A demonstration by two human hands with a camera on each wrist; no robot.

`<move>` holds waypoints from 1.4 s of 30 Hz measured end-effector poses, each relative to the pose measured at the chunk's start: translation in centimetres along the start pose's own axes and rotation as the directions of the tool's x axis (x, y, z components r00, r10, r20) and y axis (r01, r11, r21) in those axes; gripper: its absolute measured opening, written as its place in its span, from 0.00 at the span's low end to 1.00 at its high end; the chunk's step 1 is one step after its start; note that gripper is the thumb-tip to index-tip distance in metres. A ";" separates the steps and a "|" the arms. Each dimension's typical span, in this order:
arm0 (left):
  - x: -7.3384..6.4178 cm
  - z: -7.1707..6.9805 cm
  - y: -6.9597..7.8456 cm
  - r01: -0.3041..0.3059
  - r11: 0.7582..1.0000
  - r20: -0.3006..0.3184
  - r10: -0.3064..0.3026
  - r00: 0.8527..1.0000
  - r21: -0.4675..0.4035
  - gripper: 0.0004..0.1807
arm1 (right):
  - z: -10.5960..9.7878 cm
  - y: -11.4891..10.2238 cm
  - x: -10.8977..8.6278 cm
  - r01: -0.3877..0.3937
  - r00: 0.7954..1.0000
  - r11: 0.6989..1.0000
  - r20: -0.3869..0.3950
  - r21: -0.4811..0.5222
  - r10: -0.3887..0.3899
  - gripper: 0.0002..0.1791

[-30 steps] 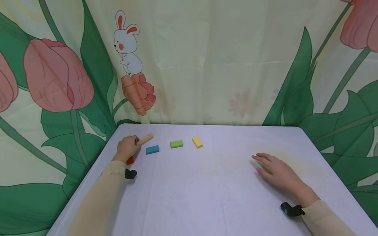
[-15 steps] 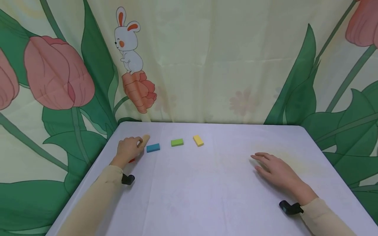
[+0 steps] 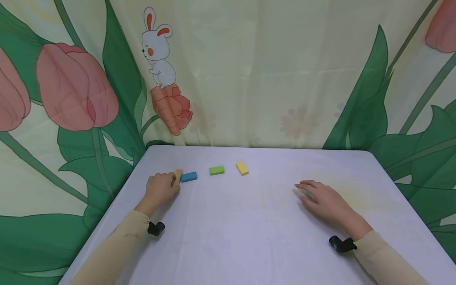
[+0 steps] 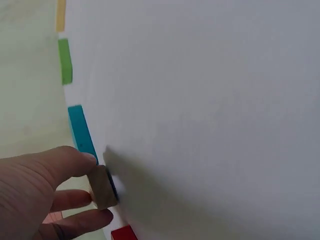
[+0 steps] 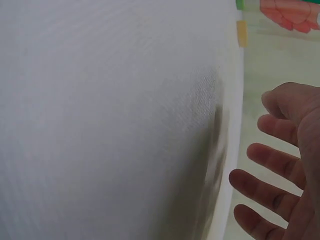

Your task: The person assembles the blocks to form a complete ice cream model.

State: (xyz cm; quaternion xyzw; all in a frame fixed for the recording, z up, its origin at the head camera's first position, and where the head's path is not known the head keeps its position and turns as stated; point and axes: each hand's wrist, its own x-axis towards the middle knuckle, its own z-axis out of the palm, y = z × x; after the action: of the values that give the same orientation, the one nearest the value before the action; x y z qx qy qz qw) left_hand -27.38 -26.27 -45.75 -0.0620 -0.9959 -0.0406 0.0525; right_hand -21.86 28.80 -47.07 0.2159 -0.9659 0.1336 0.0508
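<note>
My left hand (image 3: 159, 190) pinches a plain wooden block (image 3: 177, 177) between thumb and fingers at the table's far left. Close to its right lies a blue block (image 3: 189, 177); whether the two touch I cannot tell. In the left wrist view the wooden block (image 4: 102, 189) sits just below the end of the blue block (image 4: 81, 131), and a red block (image 4: 124, 233) shows at the bottom edge. The left hand hides that red block in the head view. My right hand (image 3: 322, 202) is held over the right part of the table, fingers loosely spread, holding nothing.
A green block (image 3: 217, 170) and a yellow block (image 3: 242, 168) lie farther right in a loose row with the blue one. The white table (image 3: 249, 229) ends at a curtain (image 3: 270, 75) printed with tulips and a rabbit.
My left hand has turned the wooden block and brought it down and nearer the blue block's left end. The red block has gone out of sight behind the hand. The right hand stays nearly still.
</note>
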 end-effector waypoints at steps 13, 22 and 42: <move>-2.9 -0.1 4.0 -0.035 0.997 0.069 0.031 0.997 0.063 0.19 | 0.0 0.2 1.2 -0.004 1.000 0.999 0.016 0.033 0.003 0.21; -4.2 -0.1 7.3 -0.078 0.997 0.090 0.077 0.993 0.009 0.22 | -0.3 0.4 2.6 -0.032 0.999 0.996 0.032 0.082 0.030 0.19; -6.5 0.9 13.5 -0.421 0.907 0.025 0.421 0.907 -0.015 0.17 | 0.6 -2.0 6.9 -0.047 0.997 0.990 0.073 0.133 0.038 0.19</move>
State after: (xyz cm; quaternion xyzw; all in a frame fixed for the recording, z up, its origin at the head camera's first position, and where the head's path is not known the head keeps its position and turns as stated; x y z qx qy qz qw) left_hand -19.37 -13.64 -46.30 -0.2761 -0.9595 -0.0322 0.0461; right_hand -27.29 24.11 -46.09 0.2029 -0.9603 0.1917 -0.0009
